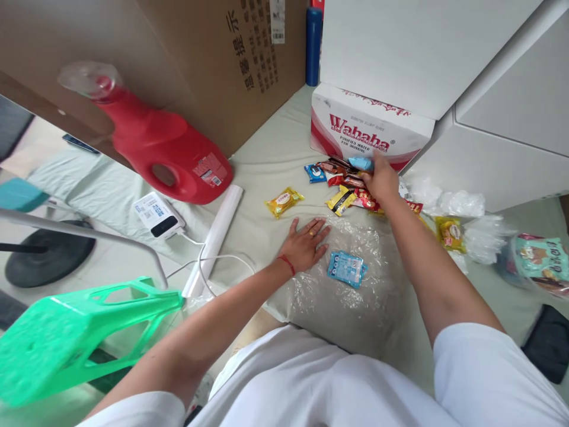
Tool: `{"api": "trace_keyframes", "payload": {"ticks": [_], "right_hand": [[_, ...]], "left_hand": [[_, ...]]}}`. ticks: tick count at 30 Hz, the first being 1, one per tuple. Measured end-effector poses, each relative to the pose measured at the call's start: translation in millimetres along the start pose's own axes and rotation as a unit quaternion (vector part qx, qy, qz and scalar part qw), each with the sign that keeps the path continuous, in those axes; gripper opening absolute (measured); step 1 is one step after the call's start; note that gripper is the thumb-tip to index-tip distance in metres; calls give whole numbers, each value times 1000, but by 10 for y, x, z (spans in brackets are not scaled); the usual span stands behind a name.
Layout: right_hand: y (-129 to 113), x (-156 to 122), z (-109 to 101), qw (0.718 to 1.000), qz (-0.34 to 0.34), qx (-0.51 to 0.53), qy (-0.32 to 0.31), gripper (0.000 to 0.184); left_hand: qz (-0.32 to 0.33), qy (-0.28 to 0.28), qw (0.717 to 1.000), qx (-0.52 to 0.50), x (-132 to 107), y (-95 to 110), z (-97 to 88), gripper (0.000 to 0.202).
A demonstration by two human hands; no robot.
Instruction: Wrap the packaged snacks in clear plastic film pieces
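My left hand [306, 241] lies flat with fingers spread on the edge of a clear plastic bag [355, 302] on the pale cloth. A light blue snack packet [347, 268] rests on the bag just right of it. My right hand [380, 178] reaches out to a pile of snack packets [344, 184] in front of the Wahaha box [368, 127], its fingers closed on a light blue packet [360, 162]. A yellow packet [283, 201] lies apart to the left of the pile.
A red detergent jug [155, 139] lies on its side at left, by a large cardboard box [213, 53]. A white power bank [159, 214], a cable and a white roll [216, 237] lie near it. A green plastic stool [75, 332] sits at lower left. More packets [540, 261] and crumpled plastic lie at right.
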State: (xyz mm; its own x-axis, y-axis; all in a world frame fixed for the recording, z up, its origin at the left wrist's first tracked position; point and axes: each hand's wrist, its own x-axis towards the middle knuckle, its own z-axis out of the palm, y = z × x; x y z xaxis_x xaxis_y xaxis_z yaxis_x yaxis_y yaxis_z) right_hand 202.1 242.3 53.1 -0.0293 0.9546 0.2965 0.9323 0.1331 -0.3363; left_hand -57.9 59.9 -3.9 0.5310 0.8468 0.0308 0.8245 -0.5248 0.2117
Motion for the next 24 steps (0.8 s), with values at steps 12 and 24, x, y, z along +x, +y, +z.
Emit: {"api": "trace_keyframes", "payload": {"ticks": [12, 24], "right_hand": [[496, -1862, -990, 980, 110, 154, 55, 40], [911, -2213, -1218, 973, 226, 28, 44, 60]], "left_hand": [[3, -4, 1000, -13, 11, -3, -8, 57], [2, -5, 1000, -23, 9, -3, -9, 57]]}}
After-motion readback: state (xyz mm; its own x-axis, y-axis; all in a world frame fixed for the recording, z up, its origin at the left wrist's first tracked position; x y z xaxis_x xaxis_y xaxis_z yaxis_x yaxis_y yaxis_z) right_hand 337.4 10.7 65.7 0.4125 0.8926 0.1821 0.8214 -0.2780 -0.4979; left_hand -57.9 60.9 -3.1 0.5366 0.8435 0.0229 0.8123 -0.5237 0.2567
